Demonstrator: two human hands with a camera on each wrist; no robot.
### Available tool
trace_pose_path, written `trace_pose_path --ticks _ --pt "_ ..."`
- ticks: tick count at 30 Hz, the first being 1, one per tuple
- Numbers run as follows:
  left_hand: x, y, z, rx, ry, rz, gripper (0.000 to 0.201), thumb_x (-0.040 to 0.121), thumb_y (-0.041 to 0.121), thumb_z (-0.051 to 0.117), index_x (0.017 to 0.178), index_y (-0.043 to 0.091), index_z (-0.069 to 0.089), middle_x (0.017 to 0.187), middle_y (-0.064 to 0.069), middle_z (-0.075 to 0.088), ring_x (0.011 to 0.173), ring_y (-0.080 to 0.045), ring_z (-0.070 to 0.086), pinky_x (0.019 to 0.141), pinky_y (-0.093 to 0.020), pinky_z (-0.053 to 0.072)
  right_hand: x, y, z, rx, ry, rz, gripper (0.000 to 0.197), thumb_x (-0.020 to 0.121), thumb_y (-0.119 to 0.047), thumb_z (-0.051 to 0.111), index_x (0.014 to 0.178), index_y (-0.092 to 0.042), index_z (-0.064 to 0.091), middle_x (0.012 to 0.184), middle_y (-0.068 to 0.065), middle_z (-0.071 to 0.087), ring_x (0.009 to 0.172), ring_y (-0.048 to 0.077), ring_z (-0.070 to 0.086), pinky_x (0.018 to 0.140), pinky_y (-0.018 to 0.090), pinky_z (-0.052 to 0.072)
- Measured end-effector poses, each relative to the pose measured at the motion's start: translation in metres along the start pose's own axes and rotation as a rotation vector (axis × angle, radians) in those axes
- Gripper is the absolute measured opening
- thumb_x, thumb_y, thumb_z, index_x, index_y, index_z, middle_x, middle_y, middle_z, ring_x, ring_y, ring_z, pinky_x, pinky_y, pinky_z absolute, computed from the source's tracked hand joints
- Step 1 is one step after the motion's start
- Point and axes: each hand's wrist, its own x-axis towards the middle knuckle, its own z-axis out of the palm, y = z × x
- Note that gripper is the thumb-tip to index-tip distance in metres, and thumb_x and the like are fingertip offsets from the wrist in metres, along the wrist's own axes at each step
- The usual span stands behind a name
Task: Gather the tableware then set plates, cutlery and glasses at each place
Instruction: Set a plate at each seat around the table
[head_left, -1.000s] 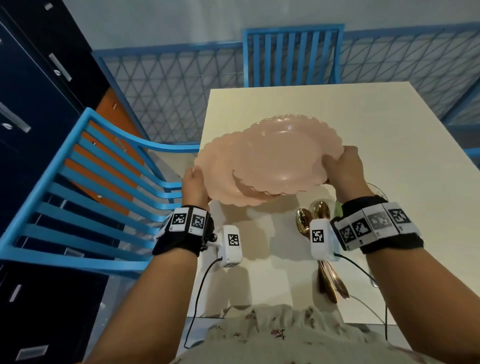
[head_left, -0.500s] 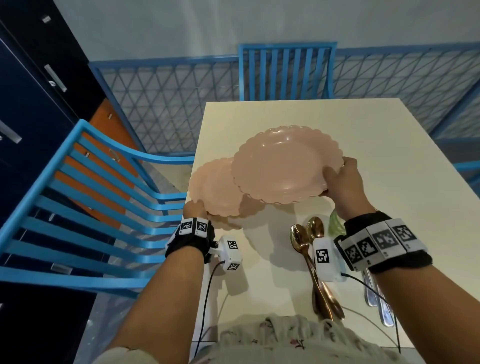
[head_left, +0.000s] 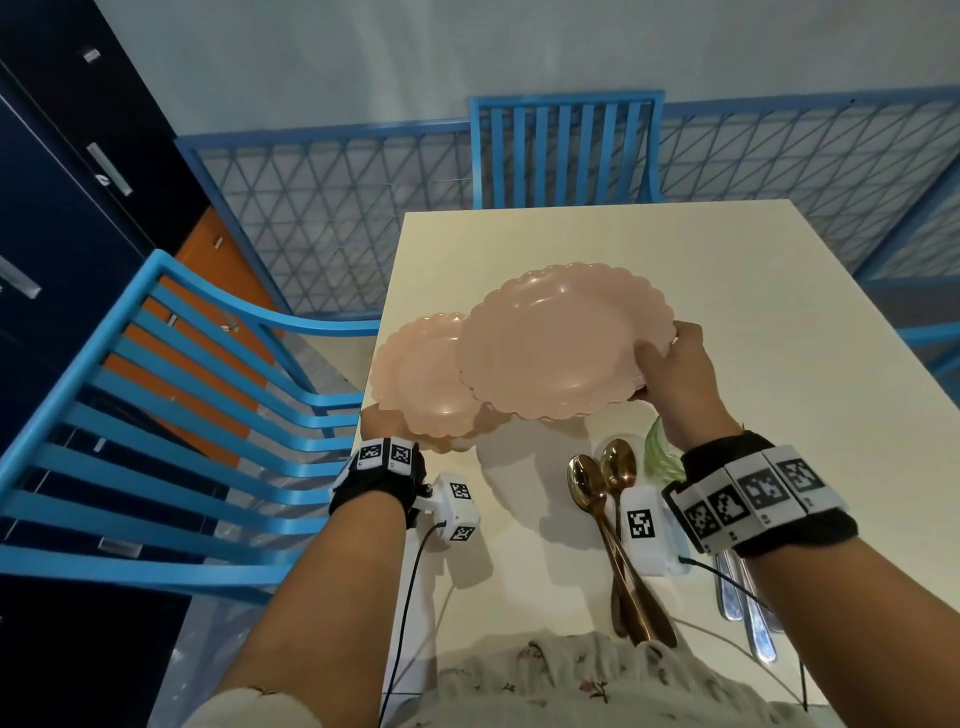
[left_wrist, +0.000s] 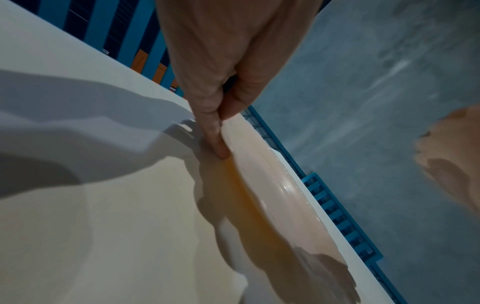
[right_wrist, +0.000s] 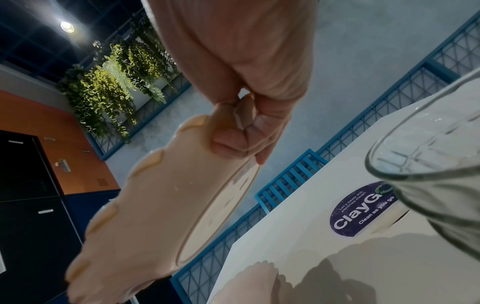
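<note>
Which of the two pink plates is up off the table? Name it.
The larger-looking pink plate, gripped at its rim by the right hand, is held up. The other plate, at the left hand, sits at the table edge.

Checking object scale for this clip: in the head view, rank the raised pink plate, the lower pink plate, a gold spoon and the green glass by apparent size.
1. Raised pink plate, though it is nearer the camera.
2. Lower pink plate, partly covered; possibly the same real size.
3. Gold spoon.
4. Green glass, mostly hidden behind the right hand, so unsure.
</note>
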Motion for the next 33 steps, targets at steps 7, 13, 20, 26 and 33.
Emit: trace_pose_path --ticks 7,13,20,26,33 --pt "-0.009 0.011 0.004 -0.030 0.200 -0.013 0.037 0.092 -0.002 0.043 0.128 -0.006 0.045 0.136 -0.023 0.045 0.123 -0.036 0.048 0.094 -0.035 0.042 0.007 0.004 -0.003 0.030 0.004 0.006 0.045 0.095 -0.012 0.044 0.137 -0.004 0.028 0.124 0.014 0.046 0.101 0.029 0.053 0.057 0.029 0.052" --pt "-0.065 0.058 0.009 -0.517 -0.309 0.119 0.035 0.100 0.035 0.034 0.094 0.010 0.057 0.088 -0.008 0.062 0.080 -0.021 0.061 0.076 -0.039 0.053 0.010 -0.002 -0.008 0.095 0.019 -0.002 0.046 0.095 -0.013 0.045 0.137 -0.005 0.029 0.116 0.006 0.045 0.104 0.028 0.053 0.064 0.034 0.055" --pt "-0.102 0.089 0.019 -0.748 -0.687 0.109 0.037 0.101 0.027 0.030 0.078 0.016 0.056 0.044 0.006 0.052 0.037 -0.009 0.045 0.043 -0.021 0.051 0.019 -0.005 -0.031 0.029 0.046 -0.091 0.041 0.093 -0.016 0.047 0.132 -0.008 0.043 0.112 0.005 0.055 0.109 0.030 0.056 0.090 0.053 0.051" --pt "-0.119 0.099 0.042 -0.602 -0.610 0.255 0.035 0.102 0.020 0.030 0.132 0.008 0.043 0.098 -0.004 0.061 0.078 -0.018 0.057 0.052 -0.023 0.054 0.029 0.000 -0.057 -0.120 0.131 -0.195 0.040 0.089 -0.014 0.058 0.125 0.001 0.050 0.087 -0.006 0.051 0.088 0.023 0.054 0.082 0.047 0.054" --pt "-0.138 0.112 0.075 -0.629 -0.575 0.223 0.043 0.099 0.043 0.033 0.132 0.018 0.044 0.104 -0.005 0.063 0.080 -0.022 0.060 0.060 -0.032 0.052 0.043 0.016 -0.085 -0.160 0.217 -0.127 0.052 0.078 -0.022 0.072 0.116 0.000 0.045 0.098 0.007 0.046 0.085 0.021 0.050 0.068 0.029 0.046"
